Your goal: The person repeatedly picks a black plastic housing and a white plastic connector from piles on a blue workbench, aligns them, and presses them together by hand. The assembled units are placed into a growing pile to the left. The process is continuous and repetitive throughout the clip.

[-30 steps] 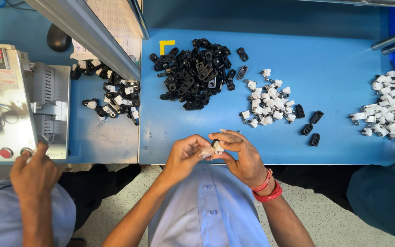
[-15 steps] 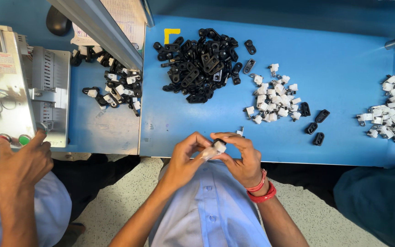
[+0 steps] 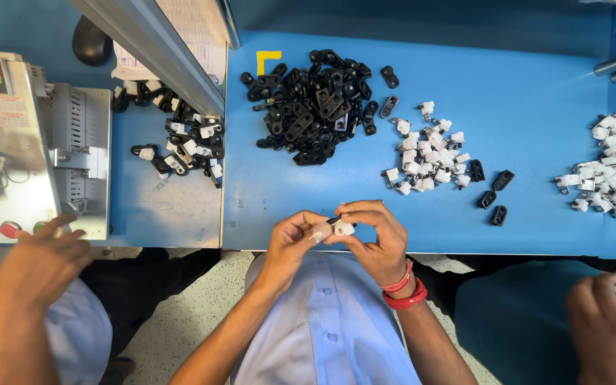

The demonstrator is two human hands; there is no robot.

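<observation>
My left hand [image 3: 290, 241] and my right hand [image 3: 376, 239] meet at the near edge of the blue table [image 3: 536, 85]. Between their fingertips they pinch a small white plastic piece [image 3: 341, 229] joined to a black part. My right wrist wears red bangles [image 3: 404, 289]. Straight ahead lies a heap of black plastic parts [image 3: 315, 107]. To its right sits a smaller heap of white clips [image 3: 428, 157], with three loose black parts [image 3: 490, 189] beside it.
A second heap of white clips [image 3: 611, 167] lies at the far right. A grey machine [image 3: 33, 142] with a red display stands at left, mixed black-and-white parts [image 3: 180, 142] beside it. Another person's hand [image 3: 40, 260] is at its buttons; a further hand [image 3: 607, 314] works at right.
My hands have stayed together on the small piece, turning it slightly. The person's hand at left has shifted towards the machine's buttons. The view has moved a little.
</observation>
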